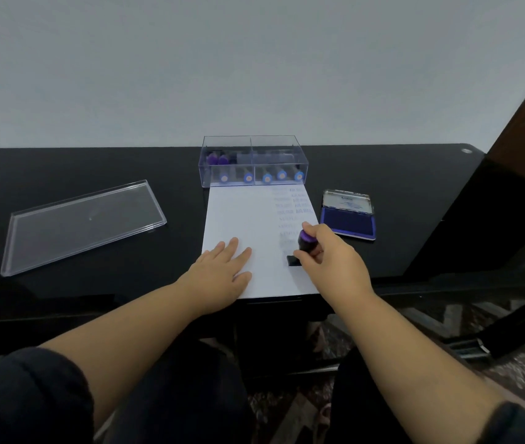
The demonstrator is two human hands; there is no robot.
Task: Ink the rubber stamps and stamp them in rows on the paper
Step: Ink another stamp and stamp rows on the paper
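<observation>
stamp [303, 246] near upright, purple knob up and tilted slightly left, black base on the paper [245, 216] at its right edge, under faint, blurred rows. right hand [328, 254] pinches its handle. left hand [222, 267] spread flat on the paper's left. open ink pad [349, 223] just right; clear stamp box [254, 165] behind; lid [81, 222] far left.

A purple-handled stamp [304, 243] is standing tilted on the lower right of the white paper [248, 219], its black base touching the sheet. Faint blue impressions are running down the paper's right side in two columns. More stamps [248, 177] are lying in the clear box [254, 149] touching the paper's top edge, and the open blue ink pad [349, 223] is sitting just right of the paper.
</observation>
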